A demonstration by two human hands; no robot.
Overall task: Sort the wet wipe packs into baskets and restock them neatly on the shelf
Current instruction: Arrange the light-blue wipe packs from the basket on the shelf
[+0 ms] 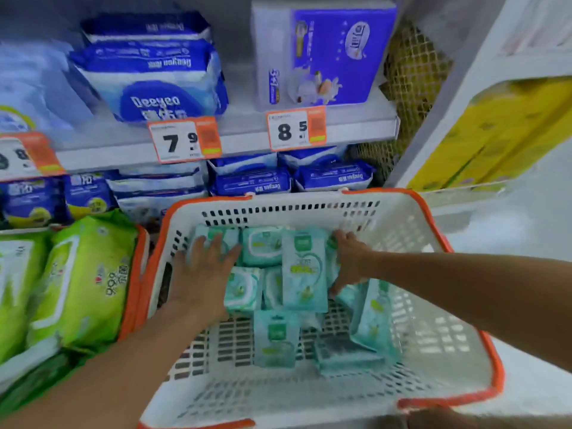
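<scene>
A white basket with an orange rim (433,230) stands before the shelf and holds several small teal wet wipe packs (305,270). My left hand (205,270) lies flat with spread fingers on the left side of the clustered packs. My right hand (348,261) presses against the cluster's right side, its fingers curled round the edge of the packs there. Two more teal packs (275,339) lie loose nearer me on the basket floor, and one (374,314) leans at the right.
A second orange-rimmed basket (136,274) at the left holds large green wipe packs (83,283). Blue wipe packs (250,181) fill the shelves behind, with price tags (184,139) on the shelf edge. Yellow packages (495,134) sit at the right.
</scene>
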